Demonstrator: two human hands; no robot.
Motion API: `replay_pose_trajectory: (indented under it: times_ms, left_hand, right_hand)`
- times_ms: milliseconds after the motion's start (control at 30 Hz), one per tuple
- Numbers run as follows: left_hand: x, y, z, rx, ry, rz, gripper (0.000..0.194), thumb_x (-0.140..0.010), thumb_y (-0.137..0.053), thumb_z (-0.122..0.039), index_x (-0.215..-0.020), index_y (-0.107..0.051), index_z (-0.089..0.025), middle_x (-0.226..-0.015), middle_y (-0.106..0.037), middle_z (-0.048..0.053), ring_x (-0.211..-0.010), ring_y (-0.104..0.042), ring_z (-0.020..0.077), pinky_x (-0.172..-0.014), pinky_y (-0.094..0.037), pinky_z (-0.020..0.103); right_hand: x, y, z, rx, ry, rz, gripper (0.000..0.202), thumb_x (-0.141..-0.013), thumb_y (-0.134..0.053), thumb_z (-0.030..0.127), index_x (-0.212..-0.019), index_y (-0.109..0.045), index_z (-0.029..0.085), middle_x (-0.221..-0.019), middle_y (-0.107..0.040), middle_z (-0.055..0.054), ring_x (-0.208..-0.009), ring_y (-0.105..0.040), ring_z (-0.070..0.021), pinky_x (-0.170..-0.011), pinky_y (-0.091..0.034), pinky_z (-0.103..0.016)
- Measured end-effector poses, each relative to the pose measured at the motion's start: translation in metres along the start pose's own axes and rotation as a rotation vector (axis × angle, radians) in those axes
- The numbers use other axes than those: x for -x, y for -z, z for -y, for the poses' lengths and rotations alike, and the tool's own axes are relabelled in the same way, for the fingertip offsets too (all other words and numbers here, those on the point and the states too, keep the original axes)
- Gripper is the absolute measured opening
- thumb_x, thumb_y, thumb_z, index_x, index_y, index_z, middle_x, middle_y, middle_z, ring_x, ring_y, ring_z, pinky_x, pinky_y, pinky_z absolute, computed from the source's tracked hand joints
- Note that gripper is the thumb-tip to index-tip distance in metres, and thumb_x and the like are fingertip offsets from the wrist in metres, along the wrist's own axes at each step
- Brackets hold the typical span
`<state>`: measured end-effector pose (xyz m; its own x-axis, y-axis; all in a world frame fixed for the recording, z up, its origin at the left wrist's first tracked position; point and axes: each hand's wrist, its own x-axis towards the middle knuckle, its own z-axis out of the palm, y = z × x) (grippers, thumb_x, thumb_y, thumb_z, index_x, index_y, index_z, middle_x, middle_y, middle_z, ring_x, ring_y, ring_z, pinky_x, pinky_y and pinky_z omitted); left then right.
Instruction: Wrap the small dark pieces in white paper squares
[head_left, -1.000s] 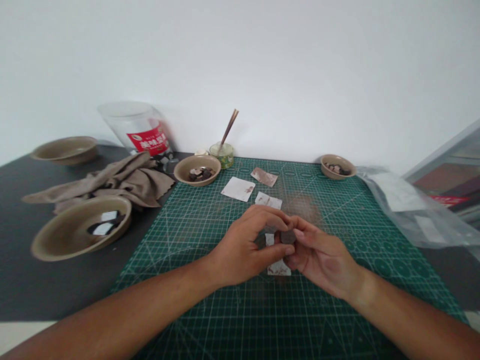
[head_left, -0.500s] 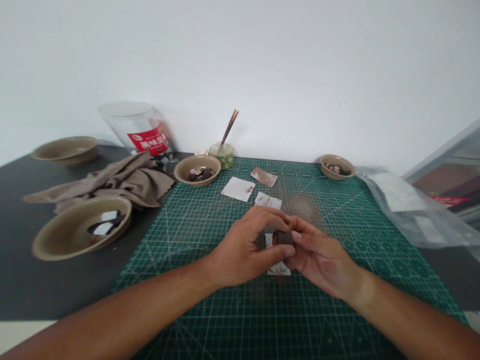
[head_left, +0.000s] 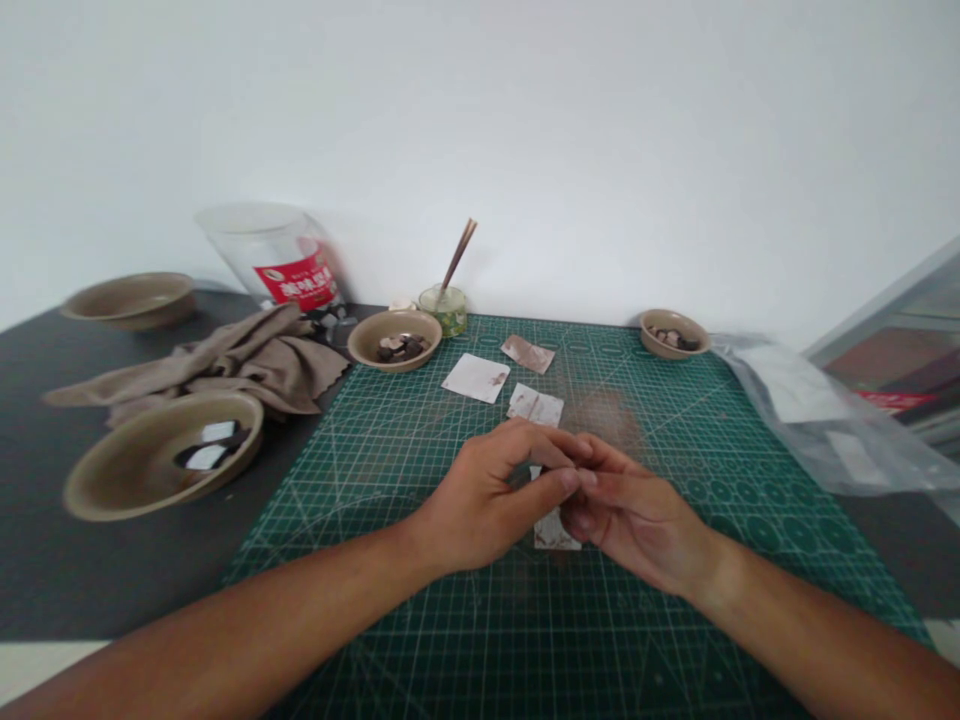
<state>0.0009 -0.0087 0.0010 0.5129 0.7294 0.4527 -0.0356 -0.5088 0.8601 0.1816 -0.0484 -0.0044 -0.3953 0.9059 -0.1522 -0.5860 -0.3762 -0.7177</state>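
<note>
My left hand [head_left: 487, 500] and my right hand [head_left: 641, 515] meet above the middle of the green cutting mat [head_left: 465, 640]. Their thumbs and fingertips press together, closed around a small dark brown piece. That piece is almost wholly hidden by the fingers now; it showed between them half a second ago. Below the fingertips lies a brown-smeared white paper [head_left: 556, 535], partly covered by the hands. Just beyond my left hand is another stained paper [head_left: 536, 404]. Farther back are a whiter square sheet [head_left: 475, 379] and a browner one [head_left: 529, 352].
Bowls with dark and pale pieces stand at back centre [head_left: 360, 350] and back right [head_left: 651, 338]. At left are a bowl [head_left: 97, 470] with dark pieces, a brown cloth [head_left: 225, 370], another bowl [head_left: 135, 315] and a clear jar [head_left: 240, 240]. Sticks stand in a glass [head_left: 452, 315]. Plastic bag [head_left: 795, 400] lies right.
The fingers have closed further over the dark brown piece, and both thumb tips now meet in front of it. The surrounding things stay in place.
</note>
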Motion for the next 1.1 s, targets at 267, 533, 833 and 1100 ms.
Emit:
replay_pose_trajectory:
  times_ms: [267,533,833,1100]
  left_hand:
    - [-0.0015,-0.0020,-0.0019,-0.049,0.041,-0.061,0.015,-0.094,-0.065,-0.028,-0.084,-0.072,-0.019,-0.097,-0.078,0.004,-0.090,-0.073,0.0168,-0.082,-0.056,0.028]
    - [-0.0011,-0.0008,0.0025,-0.034,0.055,-0.070,0.022,-0.103,-0.052,-0.029,-0.106,-0.071,-0.020,-0.090,-0.076,0.001,-0.077,-0.070,0.0115,-0.071,-0.055,0.022]
    - [-0.0010,0.0013,-0.0029,-0.097,-0.113,-0.019,0.018,-0.088,-0.070,-0.020,-0.105,-0.063,-0.019,-0.113,-0.071,0.007,-0.100,-0.069,0.0179,-0.090,-0.054,0.031]
    - [0.0009,-0.0018,-0.0002,-0.134,-0.130,-0.020,0.021,-0.087,-0.069,-0.014,-0.106,-0.061,-0.020,-0.112,-0.069,0.005,-0.091,-0.066,0.0135,-0.083,-0.053,0.028]
  right_hand:
    - [0.0010,0.0035,-0.0016,0.021,-0.033,0.023,0.031,-0.080,-0.081,0.023,-0.109,-0.070,0.020,-0.078,-0.062,0.003,-0.059,-0.053,-0.0073,-0.054,-0.044,-0.019]
    - [0.0023,0.0030,0.0024,-0.023,-0.027,0.086,0.026,-0.083,-0.078,0.029,-0.105,-0.068,0.018,-0.088,-0.069,-0.001,-0.059,-0.055,-0.0067,-0.057,-0.046,-0.020]
    - [0.0026,0.0039,0.0050,-0.008,0.038,0.028,0.019,-0.084,-0.077,0.028,-0.097,-0.066,0.018,-0.089,-0.069,-0.001,-0.060,-0.056,-0.0064,-0.056,-0.046,-0.018]
    - [0.0045,0.0062,0.0036,-0.016,0.031,0.038,0.020,-0.085,-0.076,0.027,-0.101,-0.065,0.019,-0.087,-0.069,0.000,-0.060,-0.057,-0.0066,-0.057,-0.046,-0.019]
